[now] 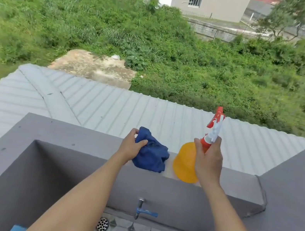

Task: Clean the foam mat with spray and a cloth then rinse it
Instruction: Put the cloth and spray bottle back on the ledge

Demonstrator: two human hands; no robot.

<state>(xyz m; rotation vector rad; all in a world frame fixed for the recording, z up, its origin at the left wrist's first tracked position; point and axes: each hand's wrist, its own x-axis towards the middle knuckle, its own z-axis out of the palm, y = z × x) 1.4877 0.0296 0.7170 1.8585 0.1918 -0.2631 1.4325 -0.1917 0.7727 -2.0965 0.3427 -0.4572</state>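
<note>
From my head view, my left hand [131, 145] grips the soft, limp cloth [152, 153] on the ledge [82, 137]; my right hand [208, 162] clasps the light, rigid sprayer [187, 162] by its neck. A blue corner [17, 230] below may be the mat.

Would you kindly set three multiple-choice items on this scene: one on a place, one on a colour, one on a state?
1. Where does the spray bottle stand?
A. on the grey ledge
B. on the tiled floor
C. on the metal roof

2. What colour is the cloth?
A. white
B. blue
C. green

3. What is the left hand doing?
A. hanging free
B. turning the tap
C. gripping the cloth

Answers: 1 A, its yellow base sits on the ledge, the right hand at its neck; 2 B, plainly dark blue; 3 C, fingers close on the fabric.
</note>
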